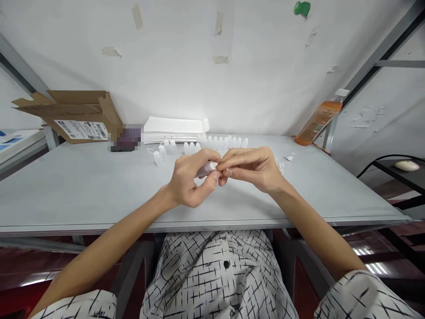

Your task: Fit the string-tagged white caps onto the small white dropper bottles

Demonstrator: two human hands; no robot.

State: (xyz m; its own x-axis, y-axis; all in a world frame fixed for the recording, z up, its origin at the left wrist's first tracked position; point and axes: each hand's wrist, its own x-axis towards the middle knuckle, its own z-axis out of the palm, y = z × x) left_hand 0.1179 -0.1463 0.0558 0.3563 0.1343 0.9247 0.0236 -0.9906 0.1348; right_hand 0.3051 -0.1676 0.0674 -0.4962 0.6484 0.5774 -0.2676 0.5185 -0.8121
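Observation:
Above the middle of the table, my left hand [187, 179] is wrapped round a small translucent white plastic bottle [206, 169], its narrow tip tilted to the right. My right hand [257, 166] comes in from the right, thumb and fingertips pinched together at that tip. Whatever is between those right fingertips is too small and covered to make out. Behind the hands stands a row of similar small white bottles [226, 142]. A few more bottles [162, 153] stand in a loose group to the left of the row.
An opened cardboard box [83, 115] sits at the back left, beside a blurred dark object [128, 137]. A stack of flat white card [174, 129] lies against the wall. At the back right leans an orange drink bottle [320, 119]. Small white scraps [289, 158] lie behind my right hand.

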